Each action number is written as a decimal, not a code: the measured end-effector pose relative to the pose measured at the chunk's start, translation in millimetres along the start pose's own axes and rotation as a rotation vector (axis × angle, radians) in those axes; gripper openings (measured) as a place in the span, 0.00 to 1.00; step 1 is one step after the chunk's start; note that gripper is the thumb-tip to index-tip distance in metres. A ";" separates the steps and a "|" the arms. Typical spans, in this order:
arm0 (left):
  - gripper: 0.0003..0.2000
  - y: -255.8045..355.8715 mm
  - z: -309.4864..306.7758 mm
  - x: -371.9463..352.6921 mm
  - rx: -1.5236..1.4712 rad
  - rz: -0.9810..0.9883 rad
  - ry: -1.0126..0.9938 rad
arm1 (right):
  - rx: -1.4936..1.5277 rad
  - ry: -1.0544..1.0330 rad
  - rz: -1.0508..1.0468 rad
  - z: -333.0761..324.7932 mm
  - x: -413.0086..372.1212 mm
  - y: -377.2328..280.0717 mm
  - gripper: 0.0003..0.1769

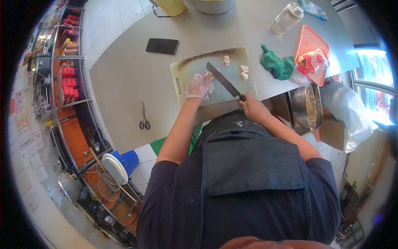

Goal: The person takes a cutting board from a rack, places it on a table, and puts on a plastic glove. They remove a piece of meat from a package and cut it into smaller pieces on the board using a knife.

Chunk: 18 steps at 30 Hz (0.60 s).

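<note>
Flat metal knife (225, 82), rect. board (190, 68)

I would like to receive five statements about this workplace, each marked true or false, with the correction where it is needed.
1. The right hand holds a knife. True.
2. The left hand is bare. False: it wears a clear plastic glove.
3. The scissors lie on the cutting board. False: they lie on the table, left of it.
4. The green cloth lies left of the pink tray. True.
5. The dark phone lies on the table. True.
</note>
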State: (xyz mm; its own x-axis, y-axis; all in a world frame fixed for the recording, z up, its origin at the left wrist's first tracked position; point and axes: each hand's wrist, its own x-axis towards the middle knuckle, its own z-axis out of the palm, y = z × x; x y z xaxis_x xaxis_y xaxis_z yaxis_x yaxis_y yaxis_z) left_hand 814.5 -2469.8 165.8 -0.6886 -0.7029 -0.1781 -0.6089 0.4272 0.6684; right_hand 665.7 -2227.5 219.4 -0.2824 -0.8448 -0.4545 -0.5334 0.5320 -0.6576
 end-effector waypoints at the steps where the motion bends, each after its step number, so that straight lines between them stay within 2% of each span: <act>1: 0.19 -7.1 0.6 -0.9 0.057 -0.017 0.001 | -0.019 0.006 0.009 1.9 1.8 3.7 0.16; 3: 0.18 -6.3 -11.8 -8.4 0.171 -0.057 0.007 | -0.059 0.013 0.021 1.8 2.0 8.0 0.16; 6: 0.24 -18.7 -20.5 -12.8 0.193 -0.002 0.080 | -0.078 0.132 0.101 -13.1 -2.5 4.4 0.16; 9: 0.20 -19.9 -15.3 -18.3 0.083 0.175 0.396 | -0.092 0.141 0.148 -27.7 -2.9 3.4 0.15; 12: 0.26 2.4 -30.7 -25.1 -0.062 -0.123 0.213 | -0.070 0.139 0.128 -25.8 -6.4 0.6 0.15; 15: 0.29 48.2 -59.1 -39.1 0.043 -0.387 0.131 | -0.028 0.114 0.100 -22.8 -6.2 -7.2 0.15; 18: 0.24 46.7 -62.6 -41.5 0.342 -0.428 -0.200 | -0.030 0.079 0.078 -20.0 -5.5 -16.1 0.15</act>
State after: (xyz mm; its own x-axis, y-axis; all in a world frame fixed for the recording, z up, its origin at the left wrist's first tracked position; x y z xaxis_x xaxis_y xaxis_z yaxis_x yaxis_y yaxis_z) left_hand 839.3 -2456.2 249.6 -0.3941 -0.7467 -0.5358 -0.9190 0.3116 0.2417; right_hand 659.8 -2232.5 244.5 -0.3855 -0.8031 -0.4543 -0.5305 0.5958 -0.6030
